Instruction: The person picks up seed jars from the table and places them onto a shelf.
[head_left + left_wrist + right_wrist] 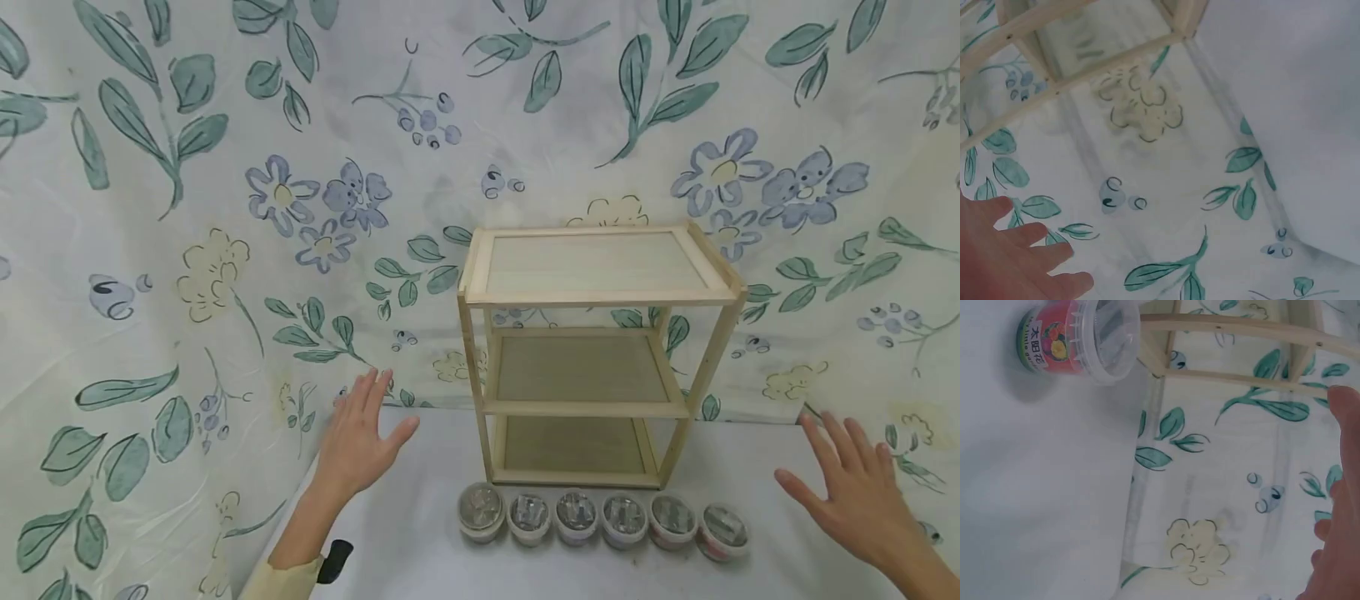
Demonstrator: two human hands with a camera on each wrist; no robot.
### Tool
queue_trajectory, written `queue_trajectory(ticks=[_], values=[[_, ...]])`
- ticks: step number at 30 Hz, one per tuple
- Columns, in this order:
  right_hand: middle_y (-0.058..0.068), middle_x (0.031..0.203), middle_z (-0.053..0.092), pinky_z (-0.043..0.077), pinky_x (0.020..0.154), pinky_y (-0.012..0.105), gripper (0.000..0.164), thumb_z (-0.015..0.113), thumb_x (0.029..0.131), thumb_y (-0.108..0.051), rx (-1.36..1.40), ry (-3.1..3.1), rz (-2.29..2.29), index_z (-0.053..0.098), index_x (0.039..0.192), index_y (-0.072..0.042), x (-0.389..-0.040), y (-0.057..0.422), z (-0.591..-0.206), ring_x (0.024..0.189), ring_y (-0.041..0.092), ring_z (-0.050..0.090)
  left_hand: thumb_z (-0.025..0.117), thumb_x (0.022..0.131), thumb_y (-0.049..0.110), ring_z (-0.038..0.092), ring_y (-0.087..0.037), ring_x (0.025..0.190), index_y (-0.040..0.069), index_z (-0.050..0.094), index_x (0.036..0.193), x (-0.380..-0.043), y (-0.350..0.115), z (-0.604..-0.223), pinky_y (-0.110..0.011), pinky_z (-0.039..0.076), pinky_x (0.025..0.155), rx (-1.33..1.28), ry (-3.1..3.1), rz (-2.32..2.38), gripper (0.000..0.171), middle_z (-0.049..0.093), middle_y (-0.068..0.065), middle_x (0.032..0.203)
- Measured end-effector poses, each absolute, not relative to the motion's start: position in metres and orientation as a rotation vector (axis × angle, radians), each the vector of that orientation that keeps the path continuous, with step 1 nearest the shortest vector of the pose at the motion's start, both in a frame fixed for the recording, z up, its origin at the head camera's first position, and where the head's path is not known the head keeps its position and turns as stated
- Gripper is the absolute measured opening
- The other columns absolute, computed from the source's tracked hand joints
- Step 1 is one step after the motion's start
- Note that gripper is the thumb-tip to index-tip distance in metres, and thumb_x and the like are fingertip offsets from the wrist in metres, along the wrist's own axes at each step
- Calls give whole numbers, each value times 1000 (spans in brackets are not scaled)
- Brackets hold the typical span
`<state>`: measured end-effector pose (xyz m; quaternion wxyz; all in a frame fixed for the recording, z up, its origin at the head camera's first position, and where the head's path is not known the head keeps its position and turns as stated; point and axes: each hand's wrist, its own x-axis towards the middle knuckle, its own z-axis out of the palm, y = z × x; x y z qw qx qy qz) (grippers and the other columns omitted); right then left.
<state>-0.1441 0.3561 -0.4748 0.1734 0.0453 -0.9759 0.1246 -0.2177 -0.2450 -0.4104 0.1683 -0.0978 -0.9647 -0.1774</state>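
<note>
My left hand [358, 446] is raised left of a wooden three-tier shelf [592, 410], fingers straight and thumb spread, holding nothing. On the other side, my right hand [855, 487] hovers over the table's right part, fingers spread and holding nothing. In front of the shelf stands a row of several small clear plastic tubs [576, 518] with silvery packets under their lids. The right wrist view shows the rightmost tub [1054, 337] with a red and green flower label. In the left wrist view, fingers [1041, 250] are apart from the shelf frame [1054, 87].
A white table [405, 517] bears the shelf and tubs. Behind and to the left hangs a cloth [420, 208] printed with leaves and flowers, close behind the shelf. A dark band [335, 562] is on my left wrist.
</note>
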Motion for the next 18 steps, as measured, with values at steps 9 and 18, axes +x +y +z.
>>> queue_trajectory(ticks=[9,18], values=[[40,147,23,-12,111,69,86,63,95,-41,238,-2738,553,18,152,5,-143,351,-491,142,57,4,52,101,44,31,-42,142,13,26,155,-220,-229,-395,-67,30,107,-300,-2649,-1092,68,30,-18,158],[41,144,21,11,103,78,85,64,96,-36,181,-2867,860,18,149,11,-136,339,-516,131,61,15,54,101,29,35,-32,143,10,33,153,-226,-212,-382,-57,24,116,-429,-2456,-1332,59,35,-12,157]])
